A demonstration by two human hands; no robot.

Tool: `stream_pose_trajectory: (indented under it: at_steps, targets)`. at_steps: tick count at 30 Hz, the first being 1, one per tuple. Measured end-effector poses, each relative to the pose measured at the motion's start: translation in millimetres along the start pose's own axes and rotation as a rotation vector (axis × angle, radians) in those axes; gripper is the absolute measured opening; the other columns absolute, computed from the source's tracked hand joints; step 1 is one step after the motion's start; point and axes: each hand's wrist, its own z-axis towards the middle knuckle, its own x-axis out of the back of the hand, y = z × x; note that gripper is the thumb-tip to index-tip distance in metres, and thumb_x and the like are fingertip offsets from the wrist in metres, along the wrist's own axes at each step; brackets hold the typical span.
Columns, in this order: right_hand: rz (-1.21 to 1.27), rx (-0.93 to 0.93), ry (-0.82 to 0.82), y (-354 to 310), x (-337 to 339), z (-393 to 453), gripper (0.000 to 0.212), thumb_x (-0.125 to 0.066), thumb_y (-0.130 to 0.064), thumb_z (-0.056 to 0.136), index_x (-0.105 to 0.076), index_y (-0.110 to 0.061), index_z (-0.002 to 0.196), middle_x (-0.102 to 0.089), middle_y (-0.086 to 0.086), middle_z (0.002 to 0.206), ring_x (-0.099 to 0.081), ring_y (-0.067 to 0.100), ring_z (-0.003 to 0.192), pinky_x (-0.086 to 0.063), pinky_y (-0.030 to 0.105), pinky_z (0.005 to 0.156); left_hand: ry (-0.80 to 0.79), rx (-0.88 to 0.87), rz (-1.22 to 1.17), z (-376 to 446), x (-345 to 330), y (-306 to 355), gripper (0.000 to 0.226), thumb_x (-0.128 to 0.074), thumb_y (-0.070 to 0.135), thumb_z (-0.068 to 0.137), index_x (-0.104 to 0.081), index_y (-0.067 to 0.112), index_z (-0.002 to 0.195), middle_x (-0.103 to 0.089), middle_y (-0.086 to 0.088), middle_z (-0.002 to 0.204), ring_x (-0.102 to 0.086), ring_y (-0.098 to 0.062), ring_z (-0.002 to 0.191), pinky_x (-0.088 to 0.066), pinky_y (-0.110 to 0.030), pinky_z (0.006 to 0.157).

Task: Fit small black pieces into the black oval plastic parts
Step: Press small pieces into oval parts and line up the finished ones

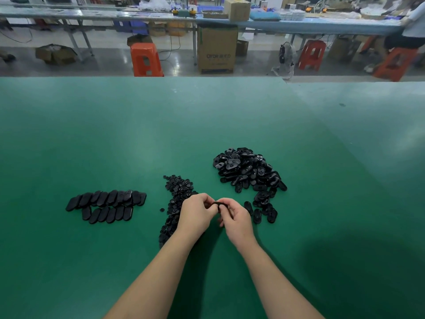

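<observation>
My left hand (197, 212) and my right hand (234, 217) meet above the green table, and both pinch one black oval part (218, 205) between their fingertips. Most of that part is hidden by the fingers. Whether a small piece sits in it I cannot tell. A strip of small black pieces (176, 196) runs from behind my left hand toward me. A heap of loose oval parts (247, 170) lies to the right and beyond my hands. Two neat overlapping rows of oval parts (107, 204) lie to the left.
The green table (207, 125) stretches far ahead to its back edge. Beyond it stand orange stools (146, 59), a cardboard box (217, 49) and a long workbench. A person sits at the far right (411, 26).
</observation>
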Motion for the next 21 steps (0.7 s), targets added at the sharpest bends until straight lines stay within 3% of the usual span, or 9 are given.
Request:
stream_pose_trajectory:
  at_steps: [6,12,17,19,21]
  targets:
    - [0.034,-0.011,0.006,-1,0,0,0.022,-0.059,-0.009,0.101,-0.070,-0.028,0.096,-0.074,-0.008,0.079,-0.060,0.008,0.059,-0.053,0.025,0.059,0.028,-0.039,-0.001,-1,-1,-2,0.006,-0.068,0.022,0.089,-0.071,0.018,0.085,-0.064,0.011,0.073,-0.054,0.001,0.065,-0.038,-0.007,0.055]
    - [0.063,-0.018,0.028,-2,0,-1,0.019,-0.059,-0.009,0.101,-0.068,-0.026,0.096,-0.073,-0.009,0.077,-0.061,0.005,0.061,-0.051,0.021,0.057,0.027,-0.125,0.001,-2,-2,-5,0.010,-0.064,0.019,0.094,-0.074,0.020,0.092,-0.068,0.010,0.077,-0.058,-0.001,0.069,-0.042,-0.009,0.061]
    - [0.037,-0.006,0.028,0,1,0,0.019,-0.058,-0.011,0.101,-0.066,-0.027,0.096,-0.071,-0.008,0.078,-0.060,0.007,0.064,-0.055,0.028,0.061,0.037,-0.157,0.019,-2,-6,-7,0.011,-0.063,0.019,0.094,-0.073,0.023,0.096,-0.067,0.013,0.077,-0.058,-0.002,0.068,-0.042,-0.009,0.060]
    - [0.024,-0.004,0.026,0,1,1,0.019,-0.058,-0.013,0.102,-0.065,-0.029,0.096,-0.071,-0.007,0.079,-0.060,0.007,0.064,-0.055,0.028,0.061,0.043,-0.202,0.057,-3,-8,-9,0.020,-0.062,0.019,0.094,-0.071,0.023,0.111,-0.069,0.010,0.091,-0.059,-0.006,0.076,-0.044,-0.012,0.069]
    - [0.010,-0.007,0.020,0,1,1,0.021,-0.057,-0.013,0.102,-0.065,-0.032,0.096,-0.071,-0.006,0.080,-0.060,0.007,0.062,-0.053,0.025,0.059,0.036,-0.274,0.118,-3,-8,-12,0.036,-0.061,0.017,0.095,-0.061,0.024,0.131,-0.067,0.005,0.102,-0.059,-0.012,0.087,-0.050,-0.025,0.081]
